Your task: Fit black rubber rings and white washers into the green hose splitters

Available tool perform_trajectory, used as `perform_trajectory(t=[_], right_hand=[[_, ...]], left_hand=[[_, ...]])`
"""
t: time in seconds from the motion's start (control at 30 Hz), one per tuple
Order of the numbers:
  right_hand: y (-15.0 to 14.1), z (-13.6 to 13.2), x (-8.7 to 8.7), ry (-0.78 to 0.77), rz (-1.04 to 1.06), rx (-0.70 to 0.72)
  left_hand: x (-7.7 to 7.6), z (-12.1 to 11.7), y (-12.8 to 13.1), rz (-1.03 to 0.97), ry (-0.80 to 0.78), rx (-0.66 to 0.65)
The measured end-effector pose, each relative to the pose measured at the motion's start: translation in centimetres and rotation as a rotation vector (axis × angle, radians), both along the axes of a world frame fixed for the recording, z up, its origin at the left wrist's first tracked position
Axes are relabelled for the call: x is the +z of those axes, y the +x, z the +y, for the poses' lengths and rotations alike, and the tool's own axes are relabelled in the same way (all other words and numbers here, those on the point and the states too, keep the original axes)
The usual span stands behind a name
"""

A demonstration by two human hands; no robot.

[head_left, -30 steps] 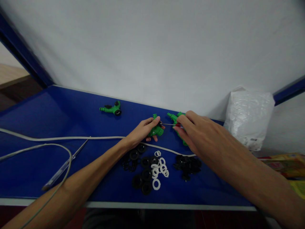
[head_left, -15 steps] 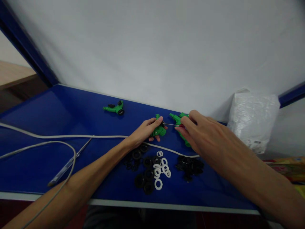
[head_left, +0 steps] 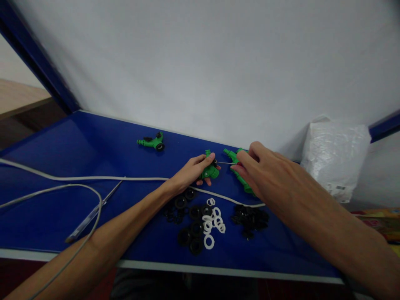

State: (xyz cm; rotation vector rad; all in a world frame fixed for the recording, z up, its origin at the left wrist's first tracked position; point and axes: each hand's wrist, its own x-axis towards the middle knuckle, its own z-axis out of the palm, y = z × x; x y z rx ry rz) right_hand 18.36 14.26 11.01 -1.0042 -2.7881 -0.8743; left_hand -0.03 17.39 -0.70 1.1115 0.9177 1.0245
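Observation:
My left hand is closed around a green plastic Y-shaped hose connector, its thumb on top near a small black part. From the right, my right hand grips the red handle of a screwdriver; the thin metal shaft points left and its tip meets the black part of the connector. More green connectors lie behind and below my right hand, partly covered by it. Another green connector with black fittings rests farther left on the blue table.
Black rings, white rings and a pile of small black parts lie near the front. A white cable crosses the table. A clear-handled tool lies at left, a plastic-wrapped package at right.
The view has shifted very slightly, moving the whole scene a little to the right. Both hands keep their hold, and the screwdriver tip stays at the connector.

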Motion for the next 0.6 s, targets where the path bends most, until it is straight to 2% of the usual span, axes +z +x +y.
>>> perform_trajectory(t=[0.13,0.37,0.6], right_hand=[[-0.33,-0.29,0.15,0.059,-0.048,-0.009],[0.11,-0.69,0.09,0.011,-0.057,0.020],[-0.37,-0.44,0.05,0.058,-0.048,0.026]], left_hand=[[-0.21,0.14,0.01,-0.017,-0.009,-0.003],[-0.51,0.40,-0.08,-0.017,-0.011,0.001],[-0.42,0.30,-0.01,-0.033,-0.035,0.005]])
